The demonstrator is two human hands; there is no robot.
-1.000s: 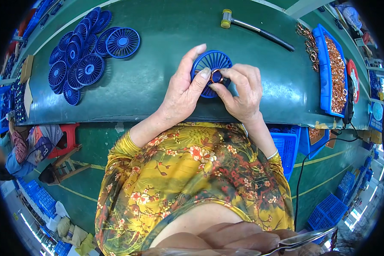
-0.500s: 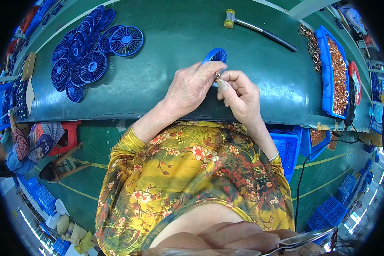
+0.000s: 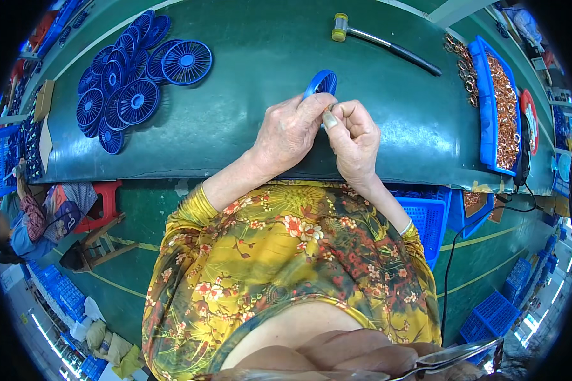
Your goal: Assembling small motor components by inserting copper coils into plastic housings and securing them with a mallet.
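Over the near middle of the green table, my left hand (image 3: 290,130) grips a blue round spoked grille (image 3: 323,83), tilted up on its edge. My right hand (image 3: 354,136) is closed in a pinch at the grille's near edge, thumb against fingers. A speck of copper colour shows between the fingertips, so the right hand seems to hold a small copper ring, mostly hidden. Both hands' fingertips touch or nearly touch. To the left lies a heap of similar blue grilles (image 3: 138,101), overlapping one another.
A mallet (image 3: 388,44) with a yellow head and black handle lies at the back. On the right stands a blue tray (image 3: 487,120) full of copper rings, with more rings (image 3: 465,70) loose beside it. Blue crates (image 3: 424,222) sit below the table edge. A person (image 3: 28,216) is at far left.
My right hand has moved slightly left and closed further against the grille's edge. The copper ring, visible before between the fingers, is now mostly covered.
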